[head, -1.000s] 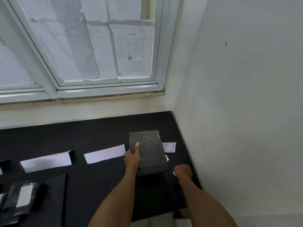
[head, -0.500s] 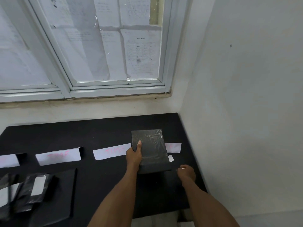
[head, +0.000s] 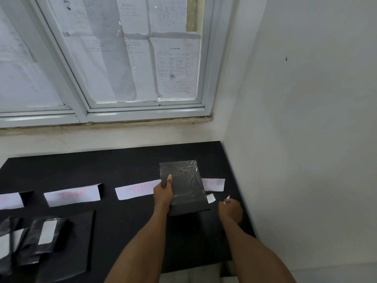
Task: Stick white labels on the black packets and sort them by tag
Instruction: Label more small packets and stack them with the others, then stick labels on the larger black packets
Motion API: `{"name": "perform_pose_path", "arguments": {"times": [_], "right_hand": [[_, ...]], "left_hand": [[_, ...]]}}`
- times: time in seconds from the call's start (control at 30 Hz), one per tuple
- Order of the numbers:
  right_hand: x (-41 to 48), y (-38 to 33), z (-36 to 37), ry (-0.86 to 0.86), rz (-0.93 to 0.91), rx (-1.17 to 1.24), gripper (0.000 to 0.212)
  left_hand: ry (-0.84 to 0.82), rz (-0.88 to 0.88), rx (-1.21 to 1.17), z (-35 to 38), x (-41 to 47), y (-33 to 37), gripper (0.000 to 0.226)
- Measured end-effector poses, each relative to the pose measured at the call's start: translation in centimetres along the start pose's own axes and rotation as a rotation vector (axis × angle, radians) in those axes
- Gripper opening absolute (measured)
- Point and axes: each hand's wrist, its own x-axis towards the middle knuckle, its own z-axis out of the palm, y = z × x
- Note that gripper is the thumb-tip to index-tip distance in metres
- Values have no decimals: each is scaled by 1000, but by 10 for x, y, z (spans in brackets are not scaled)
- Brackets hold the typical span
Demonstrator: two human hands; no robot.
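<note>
Gripping black packet [head: 182, 186] in left hand [head: 163, 196], right hand [head: 230, 209] beside, pinching white label [head: 226, 199]

Your left hand [head: 163, 194] holds a packet [head: 183, 185] over the table [head: 126, 166], between two paper tags [head: 135, 189] [head: 214, 184]. A small label [head: 211, 198] lies right of it. More packets [head: 38, 237] lie far left.

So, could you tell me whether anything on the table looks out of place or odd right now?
Only small things: a loose white slip lies beside the packet held by the left hand, not stuck on. The packet covers part of two tags.
</note>
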Motion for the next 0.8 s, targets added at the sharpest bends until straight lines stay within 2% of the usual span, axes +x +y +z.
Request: {"name": "perform_pose_path", "arguments": {"times": [0.13, 0.27, 0.33, 0.4, 0.47, 0.63, 0.8], "right_hand": [[-18, -42, -5, 130, -288, 24, 5], [-52, -91, -1, 187, -608, -31, 25], [-74, -113, 2, 191, -842, -100, 27], [-99, -128, 9, 218, -1143, -259, 17], [-121, -139, 19, 216, -1348, -370, 11], [-168, -157, 44, 153, -1602, -466, 20], [-208, -169, 61, 134, -1662, -565, 23]], "left_hand": [[-26, -13, -23, -12, 2, 16, 46], [-29, 11, -52, -34, 1, 31, 47], [-35, 11, -53, -49, 1, 41, 43], [-50, 9, -68, -68, -1, 52, 43], [-63, 23, -74, -90, -5, 63, 46], [-106, 74, -40, -143, -17, 86, 41], [-173, 109, -24, -191, -28, 102, 35]]}}
